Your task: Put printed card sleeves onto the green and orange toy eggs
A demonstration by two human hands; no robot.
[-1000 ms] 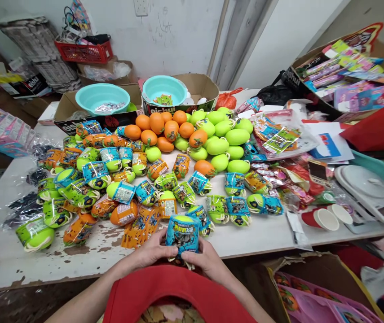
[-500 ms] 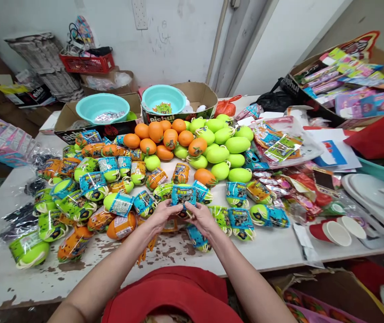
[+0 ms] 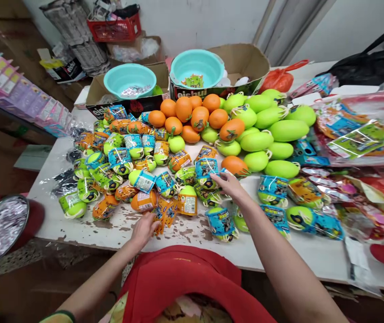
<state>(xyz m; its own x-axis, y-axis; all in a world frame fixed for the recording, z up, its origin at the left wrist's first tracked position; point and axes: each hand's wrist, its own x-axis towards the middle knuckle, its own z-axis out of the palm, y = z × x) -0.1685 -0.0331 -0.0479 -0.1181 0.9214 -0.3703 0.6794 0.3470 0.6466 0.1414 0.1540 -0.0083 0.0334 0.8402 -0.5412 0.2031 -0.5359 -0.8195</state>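
My left hand (image 3: 144, 229) is low by the table's front, its curled fingertips pinching the edge of an orange printed wrapper (image 3: 165, 211) in a small flat pile. My right hand (image 3: 227, 185) reaches across the middle with fingers apart. Its fingertips touch a green egg in a blue printed wrapper (image 3: 207, 172), which stands among other wrapped eggs. An orange-wrapped green egg (image 3: 187, 201) sits just above the flat wrappers. Between my arms stands another blue-wrapped egg (image 3: 222, 224) with a pale cord.
Bare orange eggs (image 3: 199, 118) and green eggs (image 3: 255, 141) are heaped at the back. Several wrapped eggs (image 3: 120, 160) cover the left. Two turquoise basins (image 3: 196, 63) rest on cardboard boxes behind. Plastic packets (image 3: 363, 134) lie right; a red tub (image 3: 33, 220) stands front left.
My hands have parted: the left has dropped to the orange wrappers, while the right stays by the blue-wrapped egg both were holding. The egg now stands among the others. The view has turned left.
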